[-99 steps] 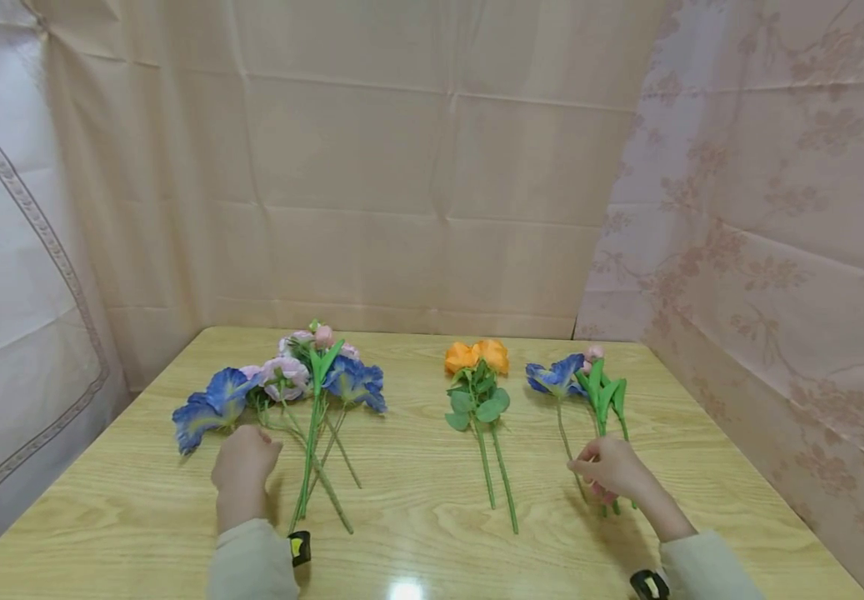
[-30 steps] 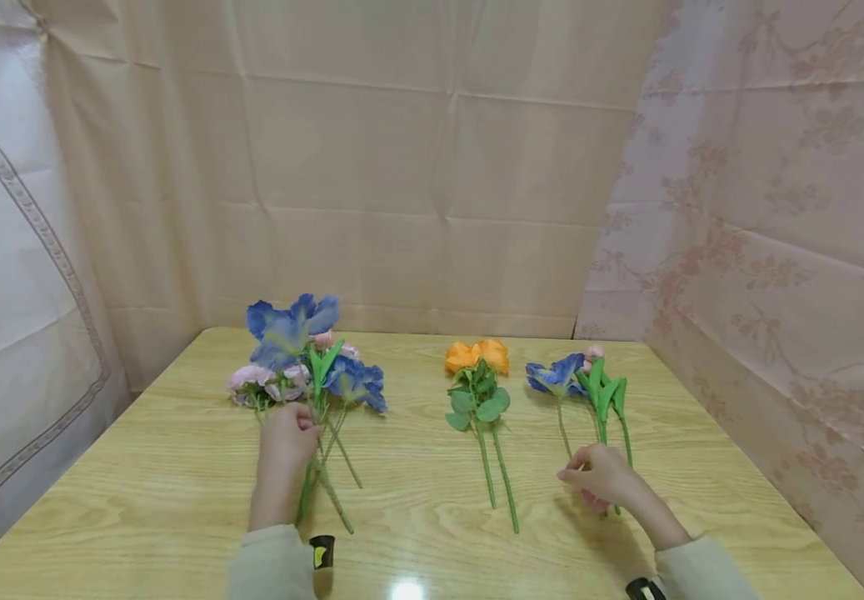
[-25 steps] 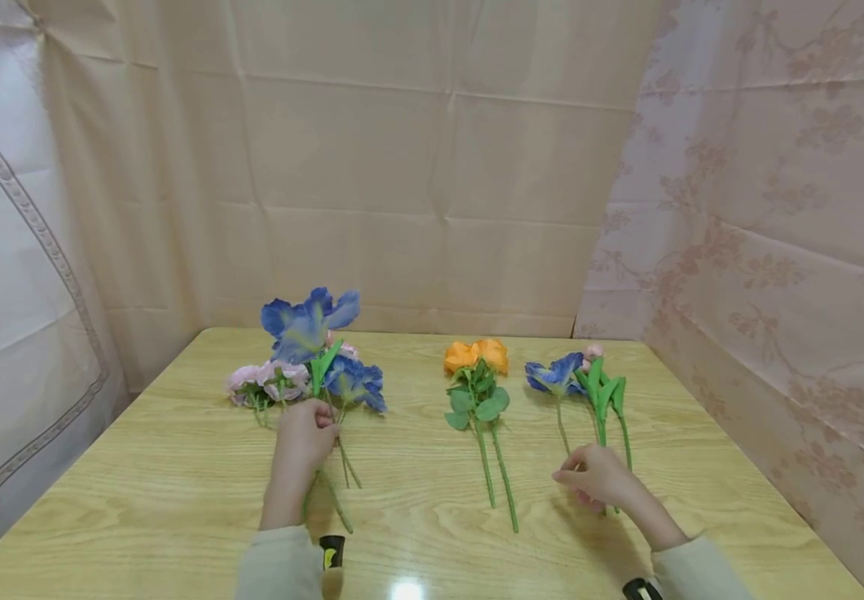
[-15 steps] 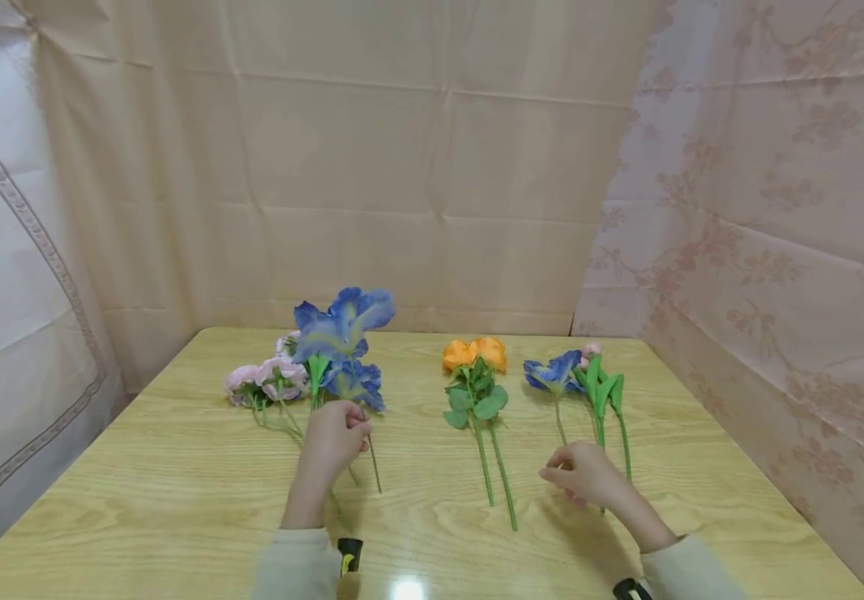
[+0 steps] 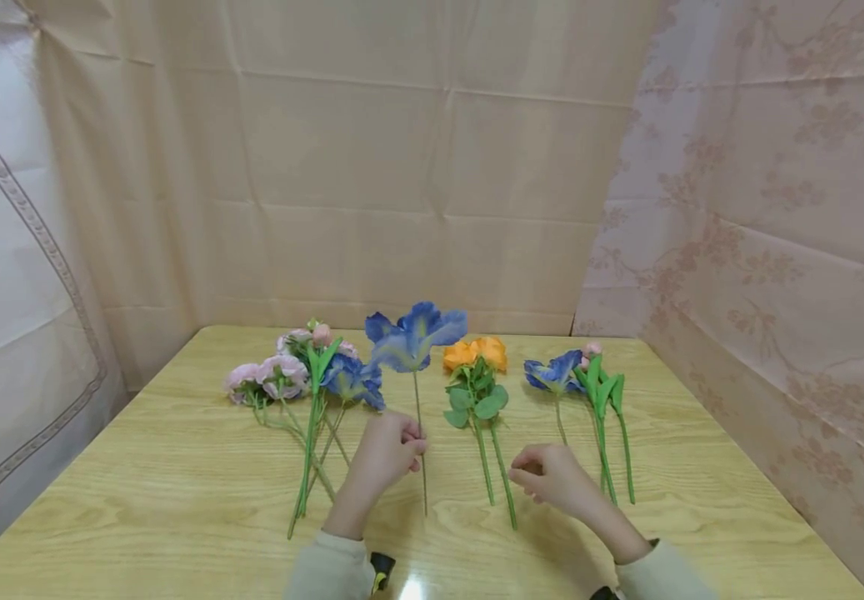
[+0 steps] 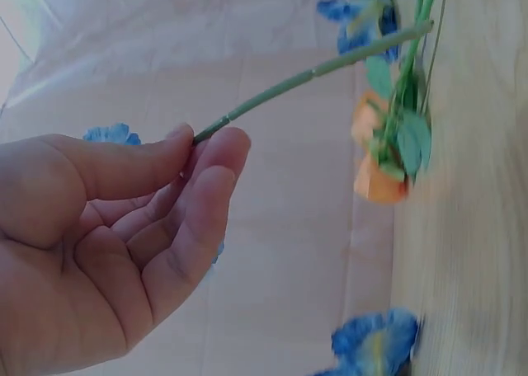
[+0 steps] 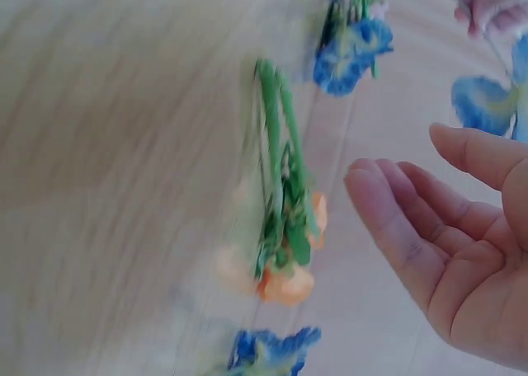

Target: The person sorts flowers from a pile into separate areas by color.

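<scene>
My left hand (image 5: pixel 382 454) pinches the thin stem of a blue artificial iris-like flower (image 5: pixel 415 335) between thumb and fingers. The bloom stands up above the hand, over the middle of the table. In the left wrist view the lower stem (image 6: pixel 313 72) juts out past the fingertips. My right hand (image 5: pixel 555 479) hovers right of the orange roses' stems, its thumb apart from the fingers and nothing held. The right wrist view shows the empty right hand (image 7: pixel 445 236), with the held blue flower (image 7: pixel 483 104) beyond it. Two orange roses (image 5: pixel 475 357) lie between the hands.
On the left of the wooden table (image 5: pixel 139 500) lie pink flowers (image 5: pixel 282 377), another blue flower (image 5: pixel 352 379) and green tulip-like stems (image 5: pixel 312 442), crossing. At right are a blue flower (image 5: pixel 554 372) and green-leaved stems (image 5: pixel 602 417). A beige curtain (image 5: pixel 342 167) hangs behind.
My left hand has lifted the blue flower from the left pile and carried it right to the table's middle. The right hand has moved left, away from the right-hand flowers, still empty.
</scene>
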Tool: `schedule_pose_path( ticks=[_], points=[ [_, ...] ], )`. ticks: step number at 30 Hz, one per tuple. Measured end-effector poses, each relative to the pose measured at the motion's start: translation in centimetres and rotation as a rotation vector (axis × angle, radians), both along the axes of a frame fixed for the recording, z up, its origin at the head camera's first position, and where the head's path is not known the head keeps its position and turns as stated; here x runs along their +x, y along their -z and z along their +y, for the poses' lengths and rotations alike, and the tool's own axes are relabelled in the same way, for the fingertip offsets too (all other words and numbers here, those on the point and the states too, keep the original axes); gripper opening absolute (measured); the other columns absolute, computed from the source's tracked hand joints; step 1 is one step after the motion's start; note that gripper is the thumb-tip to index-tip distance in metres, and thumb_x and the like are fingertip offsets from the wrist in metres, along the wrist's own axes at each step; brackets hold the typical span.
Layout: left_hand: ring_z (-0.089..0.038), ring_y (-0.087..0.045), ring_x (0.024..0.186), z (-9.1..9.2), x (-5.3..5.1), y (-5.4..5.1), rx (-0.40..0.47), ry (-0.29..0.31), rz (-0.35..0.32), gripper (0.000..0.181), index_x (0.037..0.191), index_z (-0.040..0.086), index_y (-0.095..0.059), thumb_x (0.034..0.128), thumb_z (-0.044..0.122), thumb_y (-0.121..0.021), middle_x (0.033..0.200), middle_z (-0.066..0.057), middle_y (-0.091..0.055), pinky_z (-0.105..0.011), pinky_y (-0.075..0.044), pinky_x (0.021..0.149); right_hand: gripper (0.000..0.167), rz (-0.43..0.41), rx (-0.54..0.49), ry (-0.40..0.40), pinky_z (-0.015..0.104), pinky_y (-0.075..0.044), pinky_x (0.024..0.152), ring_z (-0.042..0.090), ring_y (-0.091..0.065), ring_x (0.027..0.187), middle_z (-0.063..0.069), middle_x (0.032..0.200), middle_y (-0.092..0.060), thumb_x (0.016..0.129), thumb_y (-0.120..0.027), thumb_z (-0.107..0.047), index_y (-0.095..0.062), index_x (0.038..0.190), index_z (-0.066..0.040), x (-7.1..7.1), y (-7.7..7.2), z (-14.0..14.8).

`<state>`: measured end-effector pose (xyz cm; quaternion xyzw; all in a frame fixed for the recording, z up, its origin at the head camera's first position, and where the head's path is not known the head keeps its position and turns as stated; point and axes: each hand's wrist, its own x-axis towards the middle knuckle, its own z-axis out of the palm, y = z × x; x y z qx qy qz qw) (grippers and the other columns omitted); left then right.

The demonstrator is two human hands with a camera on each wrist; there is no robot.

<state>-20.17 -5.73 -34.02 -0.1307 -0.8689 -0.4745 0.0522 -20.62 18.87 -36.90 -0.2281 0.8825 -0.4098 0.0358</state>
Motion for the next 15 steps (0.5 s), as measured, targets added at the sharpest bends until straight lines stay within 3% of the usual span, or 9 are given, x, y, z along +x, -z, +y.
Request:
schedule_pose_path(
  ticks=[6, 15],
  points=[
    [-0.016, -0.056, 0.048, 1.7, 0.7, -0.2, 0.002, 0.109, -0.014, 0.009, 0.073, -0.002, -0.06, 0.0815, -0.005, -0.059, 0.059, -0.005, -0.056, -0.022, -0.045, 0.046, 0.017, 0.06, -0.097, -0.051, 0.029, -0.049, 0.048, 0.02, -0.058, 0.061, 0.008, 0.074, -0.061, 0.085, -0.061, -0.012, -0.063, 0.088, 0.005, 0.7, 0.1, -1.9],
    [-0.018, -0.056, 0.049, 3.0, 1.4, -0.4, 0.008, 0.178, 0.008, 0.01, 0.071, -0.002, -0.06, 0.081, -0.006, -0.059, 0.059, -0.005, -0.057, -0.02, -0.045, 0.046, 0.019, -0.108, -0.284, -0.142, 0.037, -0.051, 0.055, 0.023, -0.061, 0.069, 0.014, 0.081, -0.062, 0.085, -0.059, -0.003, -0.059, 0.096, 0.013, 1.7, 0.8, -4.1]
  ],
)
